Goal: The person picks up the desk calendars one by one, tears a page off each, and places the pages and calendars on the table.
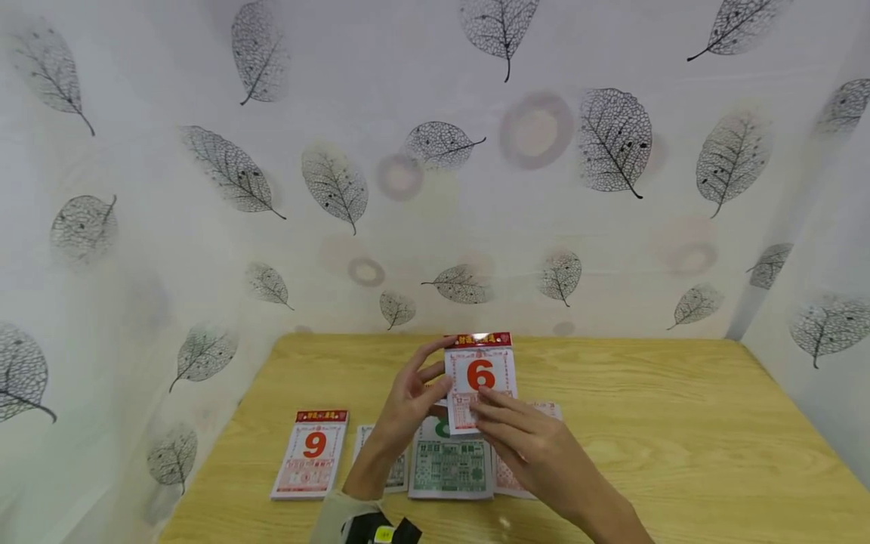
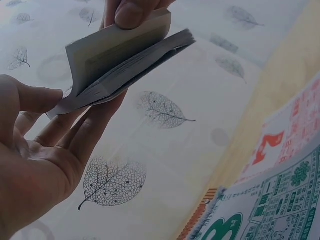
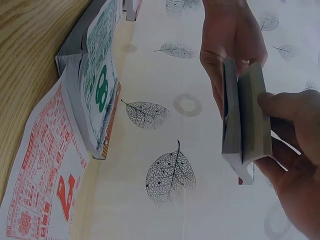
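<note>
Both hands hold up a small tear-off calendar (image 1: 480, 363) with a red header and a large red 6. My left hand (image 1: 408, 400) grips its bound top end at the left side, the thumb (image 2: 42, 100) pressing close to the spine. At the lower right, my right hand (image 1: 533, 446) pinches the page block, fingers across the front. The left wrist view shows the pad (image 2: 120, 62) spread apart edge-on, the front section bent away from the rest. That same gap in the pad (image 3: 245, 115) appears in the right wrist view.
Beneath the hands lies a calendar with a green 8 (image 1: 451, 468), partly covering a red-printed calendar (image 3: 50, 175). A calendar with a red 9 (image 1: 311, 457) lies at the left, and another calendar (image 1: 396, 476) is mostly behind the left arm. A leaf-print curtain (image 1: 435, 211) borders the wooden table (image 1: 680, 438).
</note>
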The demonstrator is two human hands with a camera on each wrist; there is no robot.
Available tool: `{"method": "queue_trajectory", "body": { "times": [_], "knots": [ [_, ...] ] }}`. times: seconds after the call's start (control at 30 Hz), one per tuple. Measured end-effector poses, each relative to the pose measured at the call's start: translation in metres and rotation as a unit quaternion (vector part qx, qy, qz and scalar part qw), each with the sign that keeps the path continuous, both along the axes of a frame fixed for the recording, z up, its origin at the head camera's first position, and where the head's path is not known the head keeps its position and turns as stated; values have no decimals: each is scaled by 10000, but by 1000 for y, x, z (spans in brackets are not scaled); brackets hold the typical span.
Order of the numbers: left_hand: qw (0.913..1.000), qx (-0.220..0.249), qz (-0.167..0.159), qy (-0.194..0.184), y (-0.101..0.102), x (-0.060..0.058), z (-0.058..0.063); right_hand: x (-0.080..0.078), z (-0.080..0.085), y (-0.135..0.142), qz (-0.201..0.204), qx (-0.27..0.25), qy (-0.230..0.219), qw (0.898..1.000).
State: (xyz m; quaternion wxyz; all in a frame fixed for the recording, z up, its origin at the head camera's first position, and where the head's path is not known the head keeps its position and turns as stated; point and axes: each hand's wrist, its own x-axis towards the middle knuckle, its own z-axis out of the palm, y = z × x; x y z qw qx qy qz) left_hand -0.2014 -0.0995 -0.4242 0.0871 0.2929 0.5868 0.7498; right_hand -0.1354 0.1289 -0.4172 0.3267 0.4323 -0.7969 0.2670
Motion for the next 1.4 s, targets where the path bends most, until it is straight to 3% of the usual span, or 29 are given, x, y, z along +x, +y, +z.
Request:
{"method": "queue_trajectory", "body": {
  "times": [0.3,0.43,0.57,0.7,0.9,1.07,1.23,1.4],
  "knots": [
    [9999,-55,-107,92,3,1,1,1,4,-3,302,-979,-93,9947],
    [9997,-154,-122,142,3,2,1,1,5,-1,598,-1358,-677,9866],
    [9992,-288,-148,244,2,3,1,3,7,1,715,-1704,-1457,9719],
    [9981,-432,-229,380,2,3,1,4,8,3,411,-1944,-1742,9645],
    [9965,-537,-400,496,4,5,3,2,9,7,-481,-2295,-1563,9595],
    [9955,-609,-353,631,6,6,3,-1,12,13,-545,-2630,-1606,9498],
    [9957,-610,-268,640,6,7,4,-1,15,20,-469,-2450,-1724,9529],
    [9967,-540,-300,533,7,9,5,-2,16,26,-517,-1895,-1484,9692]
  ]
}}
